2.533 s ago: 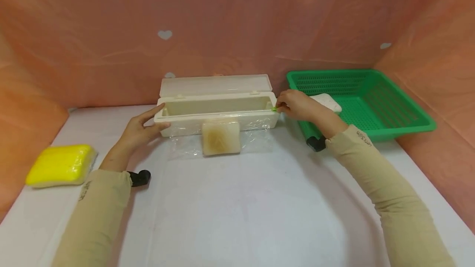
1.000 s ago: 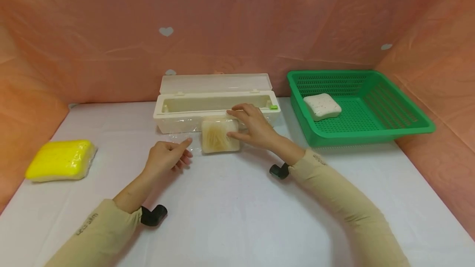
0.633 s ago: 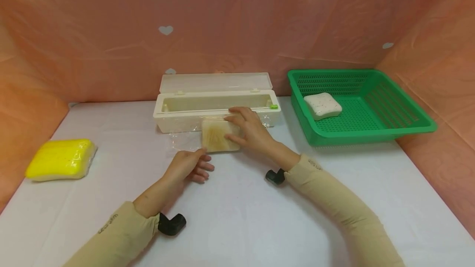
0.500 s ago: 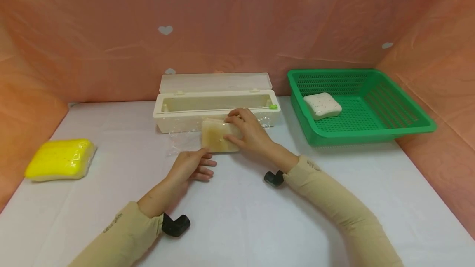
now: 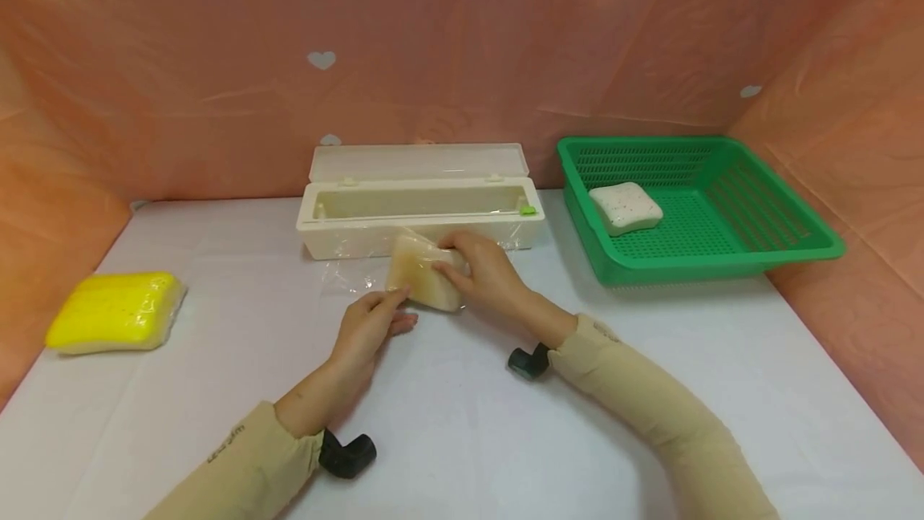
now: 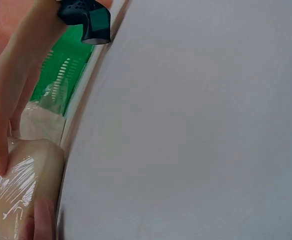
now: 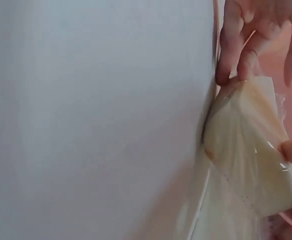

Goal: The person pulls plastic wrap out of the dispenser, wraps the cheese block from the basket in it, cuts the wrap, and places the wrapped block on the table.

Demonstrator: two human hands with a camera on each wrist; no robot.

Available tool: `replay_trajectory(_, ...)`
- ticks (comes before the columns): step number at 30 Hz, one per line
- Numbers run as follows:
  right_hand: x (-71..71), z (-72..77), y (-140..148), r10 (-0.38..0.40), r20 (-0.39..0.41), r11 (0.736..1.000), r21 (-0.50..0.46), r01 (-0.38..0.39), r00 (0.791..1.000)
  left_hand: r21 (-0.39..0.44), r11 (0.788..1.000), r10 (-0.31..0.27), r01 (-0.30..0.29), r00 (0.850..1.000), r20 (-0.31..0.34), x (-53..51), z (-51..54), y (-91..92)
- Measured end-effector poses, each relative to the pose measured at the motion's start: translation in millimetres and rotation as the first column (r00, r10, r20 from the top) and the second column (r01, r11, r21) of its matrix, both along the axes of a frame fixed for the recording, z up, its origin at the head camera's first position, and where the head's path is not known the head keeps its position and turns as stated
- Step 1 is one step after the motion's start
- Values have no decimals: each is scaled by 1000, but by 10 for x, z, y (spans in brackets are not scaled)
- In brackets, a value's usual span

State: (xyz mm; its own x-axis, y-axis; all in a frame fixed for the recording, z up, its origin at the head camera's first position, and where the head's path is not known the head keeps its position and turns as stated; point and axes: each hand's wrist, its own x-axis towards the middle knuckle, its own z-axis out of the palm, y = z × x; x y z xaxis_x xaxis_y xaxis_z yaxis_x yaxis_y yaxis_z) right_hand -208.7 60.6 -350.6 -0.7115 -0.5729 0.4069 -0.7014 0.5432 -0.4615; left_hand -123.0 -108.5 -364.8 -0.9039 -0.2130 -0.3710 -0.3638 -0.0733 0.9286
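A white bread slice with a browned middle [image 5: 415, 270], under clear cling film, is tilted in front of the open white cling film dispenser [image 5: 339, 244]. My left hand [image 5: 361, 334] pinches its lower left corner, thumb on top. My right hand [image 5: 493, 273] grips its right side between thumb and fingers. In the left wrist view the film looks shiny and creased over the bread slice [image 6: 16, 187]. The right wrist view shows film drawn around the raised bread slice [image 7: 246, 145]. A green slider [image 5: 528, 211] sits at the right end of the dispenser's front edge.
On the right stands a green basket [image 5: 722, 263] with a white speckled bread-shaped piece [image 5: 625, 208] in it. A yellow-topped, film-wrapped block [image 5: 115, 311] lies at the left of the white table [image 5: 462, 424]. A pink curtain [image 5: 462, 46] hangs behind.
Both hands have come from the dispenser's ends to the bread slice. The left hand has taken its lower left corner. The slice has lifted and turned, its right side now nearer me.
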Motion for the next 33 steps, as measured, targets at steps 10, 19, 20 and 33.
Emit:
replay_trajectory(10, 194, -55, 26, -33, 405, 998, -41, 55, 914, -49, 986, 156, -161, 983, -95, -26, -46, -40)
replay_trajectory(19, 268, -41, 107, -74, 576, 997, 24, 73, 814, 41, 993, 114, -112, 992, -55, -39, -32, -124)
replay_trajectory(20, 270, -34, 116, -79, 582, 997, 39, 69, 810, 40, 994, 101, -99, 994, -47, -38, -26, -128)
replay_trajectory(33, 159, -86, 195, -114, 718, 987, 1, 163, 686, -37, 989, -146, 145, 989, -37, -81, 25, -122)
